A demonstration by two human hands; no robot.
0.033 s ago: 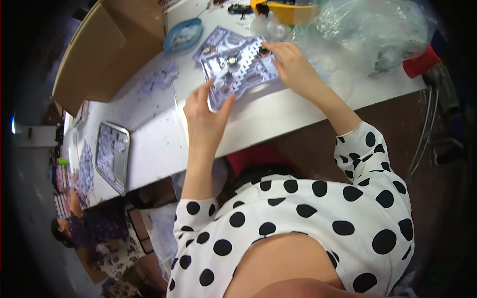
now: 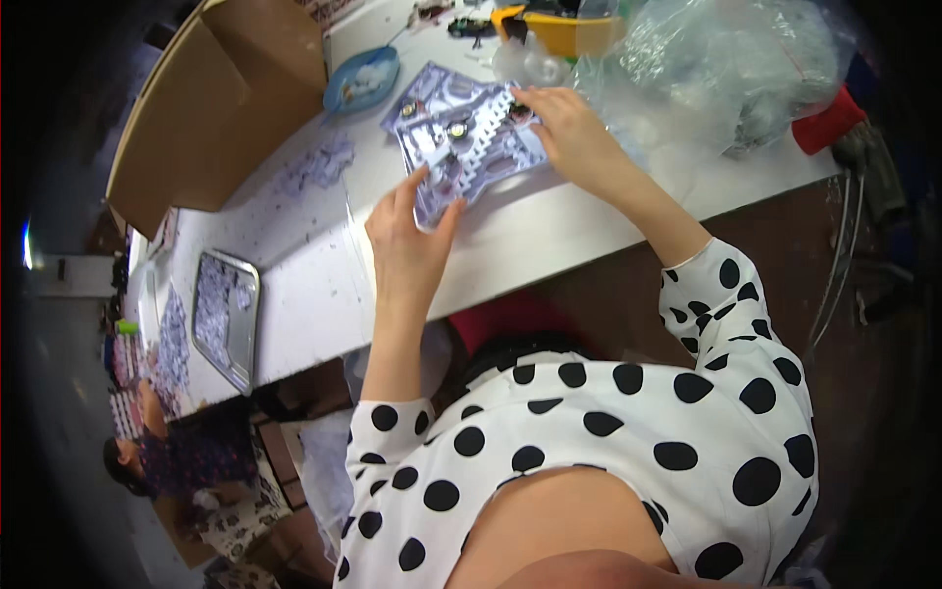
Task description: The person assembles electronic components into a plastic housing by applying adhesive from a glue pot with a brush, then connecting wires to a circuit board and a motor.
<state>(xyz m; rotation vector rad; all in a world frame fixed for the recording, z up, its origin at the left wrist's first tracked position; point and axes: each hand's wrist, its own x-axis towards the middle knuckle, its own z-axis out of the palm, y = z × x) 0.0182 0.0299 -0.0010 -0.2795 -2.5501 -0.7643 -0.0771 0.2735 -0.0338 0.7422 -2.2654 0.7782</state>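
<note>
Molded plastic tray (image 2: 502,169) is lying on the table (image 2: 314,255), overlapping another; we're bracing it at opposite sides, probably for steadiness. Our left hand's (image 2: 404,236) spreading thumb and fingers at the near corner; our right's (image 2: 579,142) touching the far end, can't tell if it's pinching. Metal tray's (image 2: 257,294) holding pale scraps (image 2: 211,304), blue dish's (image 2: 341,79) holding white bits (image 2: 371,76).

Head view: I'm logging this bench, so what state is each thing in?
Panel, overlapping a second panel
Left hand, thumb and fingertips apart at the panel
Right hand, fingertips at the panel's right end
Box, open
Tray, partly covered with pale pieces
Dish, holding white pieces
Bag, crumpled
</note>
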